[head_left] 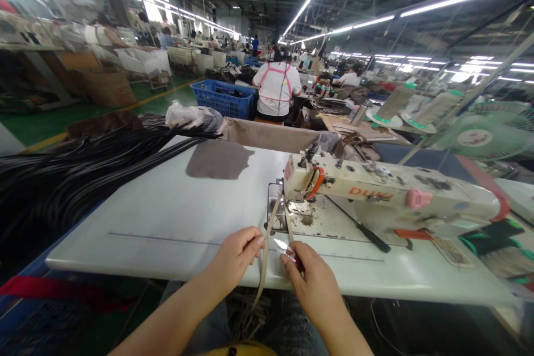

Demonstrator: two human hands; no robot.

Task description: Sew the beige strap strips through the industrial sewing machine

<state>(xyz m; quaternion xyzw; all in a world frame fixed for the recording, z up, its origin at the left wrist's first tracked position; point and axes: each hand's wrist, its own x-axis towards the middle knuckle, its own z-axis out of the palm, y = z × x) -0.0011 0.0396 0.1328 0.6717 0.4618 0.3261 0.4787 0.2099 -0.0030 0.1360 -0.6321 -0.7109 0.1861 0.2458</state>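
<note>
A sewing machine (392, 194) stands on the right half of a pale table. From its needle area a narrow beige strip (267, 245) runs toward me and hangs over the front edge; a second length of strip (289, 222) lies just right of it. My left hand (242, 253) is closed at the left side of the strip, its fingertips pressed together; what they hold, if anything, is hidden. My right hand (308, 272) is closed on small scissors (284, 247), whose bright blades point up and left toward the strip.
A dark-handled tool (373, 236) lies below the machine arm. A brown-grey piece (219, 159) rests at the table's back. Black strips (83, 178) fill the left side. Ahead are a blue crate (225, 99) and a seated person (276, 86). A fan (479, 136) is at right.
</note>
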